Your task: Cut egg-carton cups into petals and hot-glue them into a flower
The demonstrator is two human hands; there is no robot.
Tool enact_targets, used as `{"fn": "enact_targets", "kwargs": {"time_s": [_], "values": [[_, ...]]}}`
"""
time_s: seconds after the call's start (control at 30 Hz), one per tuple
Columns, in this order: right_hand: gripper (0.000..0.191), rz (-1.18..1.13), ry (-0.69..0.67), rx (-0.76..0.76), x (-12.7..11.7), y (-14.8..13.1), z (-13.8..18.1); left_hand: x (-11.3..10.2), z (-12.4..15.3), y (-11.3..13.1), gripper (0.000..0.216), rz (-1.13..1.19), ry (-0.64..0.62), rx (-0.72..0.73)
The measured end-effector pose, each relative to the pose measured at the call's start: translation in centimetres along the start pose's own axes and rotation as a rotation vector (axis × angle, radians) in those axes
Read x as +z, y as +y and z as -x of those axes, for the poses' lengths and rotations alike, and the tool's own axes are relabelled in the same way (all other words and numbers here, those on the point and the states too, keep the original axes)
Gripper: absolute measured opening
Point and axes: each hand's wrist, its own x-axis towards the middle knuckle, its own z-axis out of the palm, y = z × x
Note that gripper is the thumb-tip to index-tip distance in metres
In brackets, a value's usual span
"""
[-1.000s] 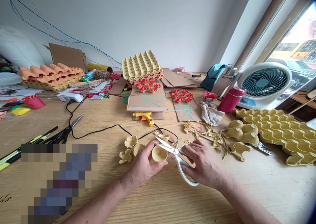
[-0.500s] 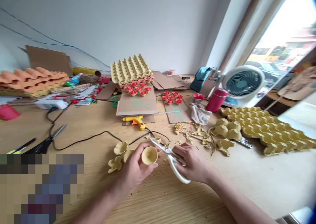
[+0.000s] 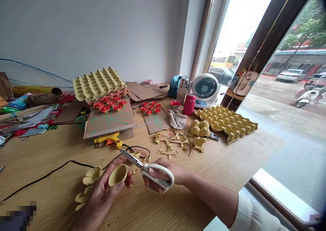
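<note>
Between the thumb and fingers of my left hand (image 3: 104, 192) is a yellow egg carton cup (image 3: 118, 175), tilted with its hollow facing me. My right hand (image 3: 163, 176) grips white-handled scissors (image 3: 158, 177) by the loops, blades pointing up and left just beyond the cup. The blades look nearly closed and apart from the cup's rim. Two petal-cut cups lie left of my left hand: one flower-shaped cup (image 3: 92, 175) and a second, lower one (image 3: 83, 198) partly covered by the hand. Another cut piece (image 3: 134, 155) lies behind the scissors.
A yellow glue gun (image 3: 109, 140) with a black cord lies ahead. Red paper flowers (image 3: 110, 103) sit on cardboard beside stacked egg trays (image 3: 99, 83). Carton scraps (image 3: 175, 141), a cloth (image 3: 177, 118), a red bottle (image 3: 189, 104), a fan (image 3: 205, 90) and another egg tray (image 3: 226, 120) are rightward.
My view has swung right, so the table's things sit further left. The cup is now tilted more sideways in my left hand, and the scissors in my right hand have turned, their handles higher.
</note>
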Motion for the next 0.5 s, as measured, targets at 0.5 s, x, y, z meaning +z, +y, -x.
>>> {"fn": "enact_targets", "kwargs": {"time_s": [0.5], "values": [[0.051,-0.101,0.285,-0.248,-1.0,1.1,-0.1,-0.8,-0.6,-1.9,0.037,-0.660,-0.174,0.257]]}}
